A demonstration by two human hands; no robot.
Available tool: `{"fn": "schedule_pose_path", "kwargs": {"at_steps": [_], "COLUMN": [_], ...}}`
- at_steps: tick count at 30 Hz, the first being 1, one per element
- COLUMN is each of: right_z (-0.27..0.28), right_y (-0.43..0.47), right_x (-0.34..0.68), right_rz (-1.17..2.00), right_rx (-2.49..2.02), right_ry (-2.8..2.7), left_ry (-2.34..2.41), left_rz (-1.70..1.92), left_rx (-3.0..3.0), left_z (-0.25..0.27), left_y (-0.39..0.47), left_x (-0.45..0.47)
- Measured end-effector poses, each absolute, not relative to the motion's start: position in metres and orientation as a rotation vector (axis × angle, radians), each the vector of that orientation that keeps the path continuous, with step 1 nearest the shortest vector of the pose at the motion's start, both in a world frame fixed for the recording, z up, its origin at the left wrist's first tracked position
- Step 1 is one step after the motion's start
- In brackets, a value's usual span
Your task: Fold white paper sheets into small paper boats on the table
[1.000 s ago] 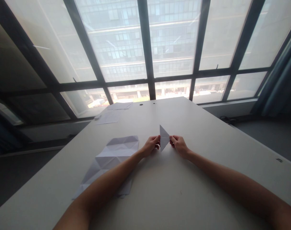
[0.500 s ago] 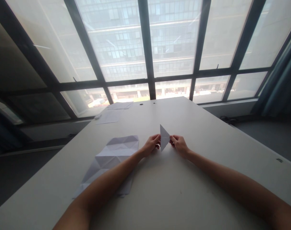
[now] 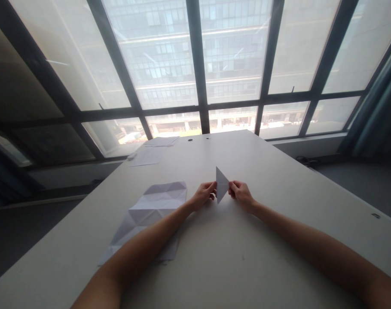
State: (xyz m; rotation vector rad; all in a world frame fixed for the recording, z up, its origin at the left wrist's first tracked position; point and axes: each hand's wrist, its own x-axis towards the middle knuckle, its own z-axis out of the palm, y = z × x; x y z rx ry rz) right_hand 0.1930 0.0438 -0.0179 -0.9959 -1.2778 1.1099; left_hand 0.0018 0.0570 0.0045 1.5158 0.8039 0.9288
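Between my two hands, above the white table [image 3: 215, 249], is a small folded paper triangle [image 3: 221, 185], its long edge to the left and its point to the right. My left hand [image 3: 206, 193] pinches it at the middle of the long edge. At the right-hand point, my right hand [image 3: 241, 194] grips it between thumb and fingers. A large creased sheet of paper [image 3: 160, 198] lies on the table to the left, partly covered by my left forearm.
Flat sheets of paper [image 3: 147, 157] lie at the far left of the table, with a small white object [image 3: 131, 157] beside them. Round holes [image 3: 190, 140] mark the far end of the tabletop. Tall windows [image 3: 230, 51] stand behind, and a blue curtain [image 3: 376, 103] hangs at the right.
Almost nothing differs. Both hands hold the paper triangle in the same grip, and the slight shift to the right appears across the whole view.
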Motion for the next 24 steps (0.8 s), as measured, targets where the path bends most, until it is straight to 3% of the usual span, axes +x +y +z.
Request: {"fn": "schedule_pose_path", "kwargs": {"at_steps": [17,24], "right_z": [-0.016,-0.017], "right_y": [0.044,0.042], "right_x": [0.19,0.188], "right_rz": [1.146,1.002], "right_rx": [-0.973,-1.052], "right_ry": [-1.246,-1.14], "left_ry": [0.816,0.902], "left_rz": [1.042,1.118], "left_rx": [1.63,1.6], "left_z": [0.013,0.007], "left_y": [0.049,0.052], "left_x": [0.002,0.005]}}
